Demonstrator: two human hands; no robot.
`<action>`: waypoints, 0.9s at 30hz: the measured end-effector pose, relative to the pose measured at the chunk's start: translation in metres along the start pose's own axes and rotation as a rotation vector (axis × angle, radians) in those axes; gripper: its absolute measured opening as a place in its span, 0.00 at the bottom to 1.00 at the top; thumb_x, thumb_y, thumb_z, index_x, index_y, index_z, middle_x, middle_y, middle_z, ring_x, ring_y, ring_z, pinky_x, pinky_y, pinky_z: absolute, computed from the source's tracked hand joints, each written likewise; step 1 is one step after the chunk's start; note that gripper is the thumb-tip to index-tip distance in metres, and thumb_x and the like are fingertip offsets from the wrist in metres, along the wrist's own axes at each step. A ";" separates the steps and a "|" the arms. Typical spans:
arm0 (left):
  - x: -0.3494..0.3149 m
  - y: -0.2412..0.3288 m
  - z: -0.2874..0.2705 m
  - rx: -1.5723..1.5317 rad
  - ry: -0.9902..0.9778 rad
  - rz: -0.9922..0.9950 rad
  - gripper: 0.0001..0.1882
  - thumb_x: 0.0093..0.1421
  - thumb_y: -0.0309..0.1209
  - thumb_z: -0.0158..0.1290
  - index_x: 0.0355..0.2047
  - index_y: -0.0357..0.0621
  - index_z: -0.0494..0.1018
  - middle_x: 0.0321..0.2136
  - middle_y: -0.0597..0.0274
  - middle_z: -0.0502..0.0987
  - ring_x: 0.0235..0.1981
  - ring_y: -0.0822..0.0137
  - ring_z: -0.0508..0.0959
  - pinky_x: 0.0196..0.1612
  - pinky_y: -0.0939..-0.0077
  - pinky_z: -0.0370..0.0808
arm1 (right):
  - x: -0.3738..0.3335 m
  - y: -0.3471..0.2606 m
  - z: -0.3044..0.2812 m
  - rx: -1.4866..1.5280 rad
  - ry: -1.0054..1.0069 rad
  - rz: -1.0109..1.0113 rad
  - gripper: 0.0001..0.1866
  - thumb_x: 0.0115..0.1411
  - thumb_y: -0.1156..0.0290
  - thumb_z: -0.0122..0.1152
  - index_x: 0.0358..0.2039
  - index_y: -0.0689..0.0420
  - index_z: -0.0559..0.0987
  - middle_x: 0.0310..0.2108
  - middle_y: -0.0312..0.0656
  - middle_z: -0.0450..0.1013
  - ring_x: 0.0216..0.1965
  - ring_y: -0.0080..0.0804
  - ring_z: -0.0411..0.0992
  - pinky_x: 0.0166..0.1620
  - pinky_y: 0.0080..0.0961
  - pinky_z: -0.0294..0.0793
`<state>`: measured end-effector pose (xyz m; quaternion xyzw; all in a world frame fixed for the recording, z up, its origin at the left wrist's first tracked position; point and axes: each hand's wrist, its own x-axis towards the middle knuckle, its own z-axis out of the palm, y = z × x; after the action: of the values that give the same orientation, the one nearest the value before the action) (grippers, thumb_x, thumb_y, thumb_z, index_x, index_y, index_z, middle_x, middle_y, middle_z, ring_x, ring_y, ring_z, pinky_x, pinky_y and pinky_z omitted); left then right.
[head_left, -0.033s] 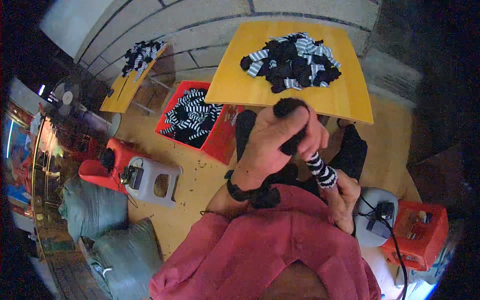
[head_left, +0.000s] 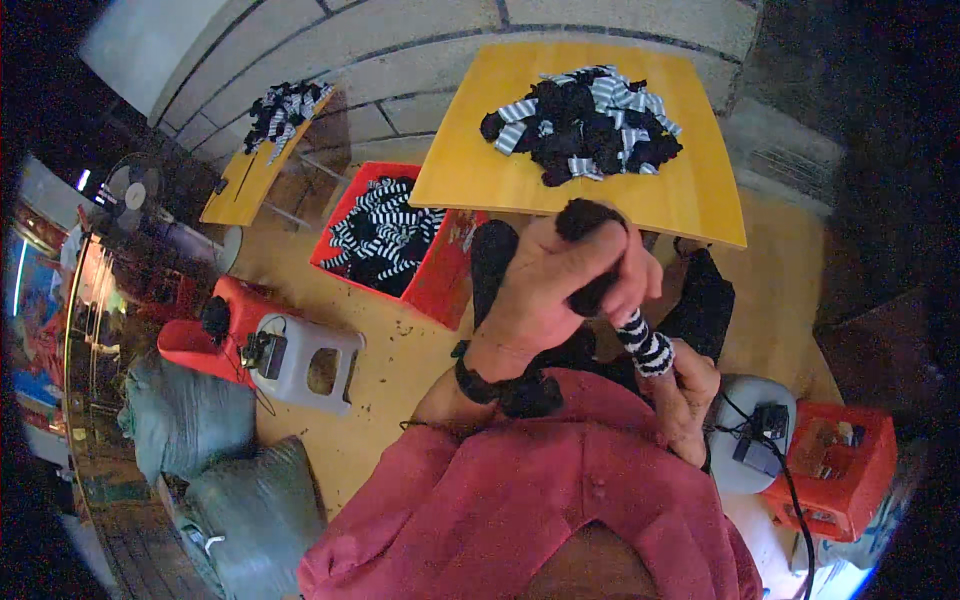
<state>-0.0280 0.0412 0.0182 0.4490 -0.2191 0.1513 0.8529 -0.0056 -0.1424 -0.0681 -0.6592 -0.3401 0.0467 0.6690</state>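
A sock-like knit piece (head_left: pixel 648 345), striped black and white with a fuzzy black part (head_left: pixel 588 218), stretches between my two hands above my lap. My left hand (head_left: pixel 560 265) is closed around the black part, which bulges out above the thumb and shows below it. Lower and to the right, my right hand (head_left: pixel 692 378) grips the striped end. Its fingers are partly hidden, and I cannot tell whether some are inside the tube.
A yellow table (head_left: pixel 450 170) ahead bears a heap of black and grey-striped knit pieces (head_left: pixel 590 125). Left of it stands a red crate (head_left: pixel 440 285) of striped pieces. Stools (head_left: pixel 335 370) and stuffed green sacks (head_left: pixel 250 510) are at the left; a cable (head_left: pixel 795 500) hangs at the right.
My left hand has shifted very slightly to the right with the black part of the knit piece. My right hand stays nearly where it was.
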 end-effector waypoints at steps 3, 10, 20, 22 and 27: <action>-0.001 -0.005 0.003 0.009 -0.001 -0.026 0.20 0.64 0.39 0.42 0.20 0.38 0.66 0.13 0.66 0.64 0.15 0.71 0.66 0.34 0.72 0.68 | -0.003 0.008 -0.002 0.070 -0.006 0.066 0.09 0.56 0.71 0.56 0.31 0.64 0.77 0.23 0.37 0.74 0.22 0.23 0.70 0.27 0.18 0.67; 0.000 -0.007 0.008 0.062 0.023 -0.105 0.20 0.63 0.42 0.44 0.21 0.40 0.67 0.13 0.64 0.67 0.15 0.70 0.68 0.32 0.70 0.67 | 0.010 -0.002 -0.005 0.825 -0.350 0.552 0.16 0.57 0.60 0.57 0.30 0.63 0.76 0.16 0.34 0.67 0.14 0.17 0.60 0.15 0.15 0.52; 0.011 -0.001 -0.004 0.080 0.571 0.093 0.12 0.59 0.35 0.52 0.36 0.36 0.72 0.25 0.64 0.73 0.26 0.72 0.73 0.30 0.79 0.69 | 0.002 0.008 0.005 0.414 -0.137 0.369 0.12 0.60 0.63 0.54 0.30 0.60 0.77 0.18 0.29 0.67 0.18 0.14 0.61 0.21 0.13 0.57; 0.010 -0.001 -0.007 0.012 0.659 0.124 0.11 0.57 0.33 0.55 0.35 0.36 0.74 0.24 0.65 0.74 0.24 0.77 0.72 0.27 0.84 0.69 | 0.002 0.005 0.006 0.477 -0.121 0.374 0.12 0.60 0.64 0.55 0.31 0.61 0.76 0.18 0.29 0.67 0.18 0.14 0.60 0.20 0.13 0.56; 0.002 -0.007 -0.007 0.393 0.615 0.212 0.13 0.60 0.36 0.51 0.36 0.36 0.72 0.27 0.64 0.75 0.25 0.73 0.74 0.30 0.80 0.70 | 0.005 0.002 0.004 0.604 -0.149 0.395 0.12 0.59 0.65 0.56 0.31 0.62 0.76 0.18 0.32 0.68 0.16 0.15 0.60 0.18 0.13 0.54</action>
<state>-0.0216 0.0436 0.0110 0.5123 0.0350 0.4055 0.7562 -0.0034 -0.1362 -0.0688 -0.4799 -0.2249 0.3209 0.7850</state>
